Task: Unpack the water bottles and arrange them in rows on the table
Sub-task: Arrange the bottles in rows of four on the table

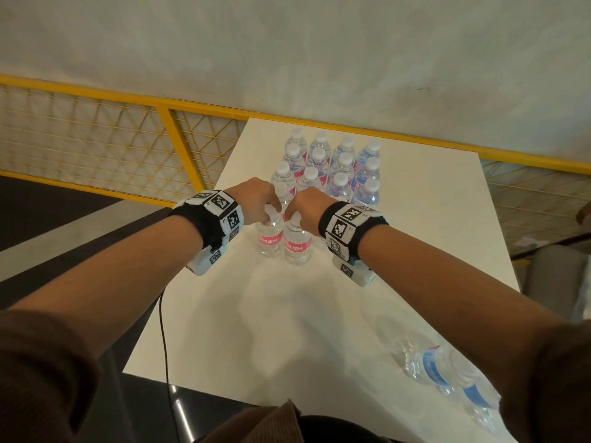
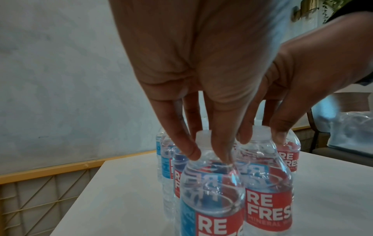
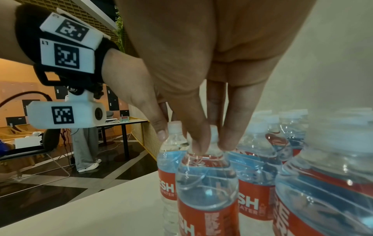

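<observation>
Two clear water bottles with red labels stand side by side on the white table, in front of rows of several upright bottles. My left hand pinches the neck of the left bottle from above, fingers round its white cap. My right hand pinches the neck of the right bottle the same way, and the right wrist view shows its fingertips round the cap. A torn plastic pack with bottles lying in it sits at the near right.
A yellow mesh railing runs behind and left of the table, with the floor below. A chair stands past the right edge. A black cable hangs at the near left edge. A person stands far off.
</observation>
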`<state>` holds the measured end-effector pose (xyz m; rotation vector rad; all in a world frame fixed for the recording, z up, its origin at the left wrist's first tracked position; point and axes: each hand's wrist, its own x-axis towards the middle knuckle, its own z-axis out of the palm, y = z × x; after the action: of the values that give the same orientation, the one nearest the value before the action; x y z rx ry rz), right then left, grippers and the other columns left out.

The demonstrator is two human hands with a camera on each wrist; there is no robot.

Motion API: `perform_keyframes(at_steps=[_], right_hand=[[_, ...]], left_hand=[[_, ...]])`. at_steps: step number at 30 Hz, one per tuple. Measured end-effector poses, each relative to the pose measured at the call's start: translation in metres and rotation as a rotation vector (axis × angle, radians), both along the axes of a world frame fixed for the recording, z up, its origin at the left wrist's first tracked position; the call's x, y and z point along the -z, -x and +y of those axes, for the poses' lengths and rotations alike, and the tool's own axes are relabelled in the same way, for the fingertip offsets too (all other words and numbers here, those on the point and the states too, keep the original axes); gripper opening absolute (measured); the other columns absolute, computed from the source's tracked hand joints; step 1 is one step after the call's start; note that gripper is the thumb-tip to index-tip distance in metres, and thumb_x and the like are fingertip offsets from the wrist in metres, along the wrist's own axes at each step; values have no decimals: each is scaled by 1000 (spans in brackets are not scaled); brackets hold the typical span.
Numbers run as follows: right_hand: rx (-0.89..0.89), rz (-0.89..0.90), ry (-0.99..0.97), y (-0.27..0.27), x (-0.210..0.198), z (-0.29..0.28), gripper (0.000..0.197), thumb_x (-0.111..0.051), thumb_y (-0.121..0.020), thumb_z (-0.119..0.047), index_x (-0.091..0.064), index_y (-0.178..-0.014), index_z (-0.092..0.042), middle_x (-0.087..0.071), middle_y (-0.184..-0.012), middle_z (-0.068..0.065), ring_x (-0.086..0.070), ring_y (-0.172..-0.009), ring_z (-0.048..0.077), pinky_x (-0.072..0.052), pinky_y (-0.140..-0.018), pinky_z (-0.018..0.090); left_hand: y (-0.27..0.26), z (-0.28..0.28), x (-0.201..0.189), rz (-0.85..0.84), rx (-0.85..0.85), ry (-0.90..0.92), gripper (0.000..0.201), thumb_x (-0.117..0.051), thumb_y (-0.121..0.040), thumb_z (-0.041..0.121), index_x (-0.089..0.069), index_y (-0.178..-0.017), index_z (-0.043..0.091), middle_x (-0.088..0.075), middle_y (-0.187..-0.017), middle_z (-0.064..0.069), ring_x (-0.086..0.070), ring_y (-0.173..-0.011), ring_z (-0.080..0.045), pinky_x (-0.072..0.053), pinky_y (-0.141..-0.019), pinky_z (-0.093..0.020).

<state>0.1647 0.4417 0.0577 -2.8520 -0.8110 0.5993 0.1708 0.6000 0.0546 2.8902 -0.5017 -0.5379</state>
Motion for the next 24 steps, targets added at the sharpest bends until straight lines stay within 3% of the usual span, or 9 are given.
perform_keyframes(at_steps=[3, 6, 9, 12, 15, 19, 22, 24], right_hand=[[-9, 21, 10, 6, -5, -5, 41, -57, -89, -3, -60, -127, -16, -60, -125, 12, -59, -111, 28, -49, -96, 35], [-5, 33, 13, 20, -17, -21, 49, -61, -88, -10, -50, -135, -16, -56, -127, 10, -56, -115, 28, -46, -94, 32], [48, 85, 42, 40, -29, -60, 53, -62, -88, -14, -46, -137, -19, -52, -135, 5, -52, -121, 25, -43, -101, 33], [126, 142, 178, 64, -39, -116, 45, -63, -88, -17, -52, -132, -20, -55, -131, 3, -52, -120, 23, -41, -99, 30], [240, 201, 329, 85, -42, -172, 40, -66, -86, -21, -58, -126, -19, -59, -125, 4, -54, -117, 22, -43, -98, 30], [347, 270, 501, 111, -45, -230, 39, -69, -83, -24, -61, -121, -18, -59, -128, 1, -53, -119, 20, -43, -95, 28], [366, 330, 600, 128, -44, -257, 43, -72, -81, -30, -62, -120, -17, -61, -126, 1, -55, -118, 20, -44, -94, 28], [360, 365, 653, 136, -41, -267, 47, -72, -80, -36, -62, -121, -17, -62, -125, 2, -55, -118, 21, -46, -97, 29]], left_hand=[[3, -1, 0, 13, -8, -26, 33, -69, -79, 19, -67, -112, 19, -62, -117, -7, -57, -108, -28, -47, -89, -34], [10, -7, -7, 23, -3, -165, 47, -69, -80, 25, -57, -125, 22, -54, -124, -8, -55, -111, -29, -45, -87, -33], [27, -30, -25, -114, 3, -334, 53, -63, -82, 32, -45, -131, 21, -42, -126, -9, -58, -101, -31, -45, -71, -35], [58, -82, -41, -236, 111, -174, 46, -58, -86, 36, -48, -126, 16, -44, -121, -7, -58, -98, -29, -45, -68, -36], [100, -150, -39, -109, 360, 50, 44, -56, -87, 44, -51, -124, 21, -48, -121, 0, -56, -104, -24, -45, -75, -34], [147, -233, -18, 80, 653, 223, 57, -61, -82, 52, -46, -130, 26, -46, -130, 5, -51, -114, -18, -44, -85, -31], [163, -272, 0, 186, 746, 211, 67, -66, -78, 51, -40, -137, 28, -44, -136, 3, -51, -117, -19, -46, -94, -36], [164, -284, 9, 252, 776, 153, 59, -63, -81, 46, -46, -133, 24, -49, -132, -2, -53, -115, -22, -45, -95, -39]])
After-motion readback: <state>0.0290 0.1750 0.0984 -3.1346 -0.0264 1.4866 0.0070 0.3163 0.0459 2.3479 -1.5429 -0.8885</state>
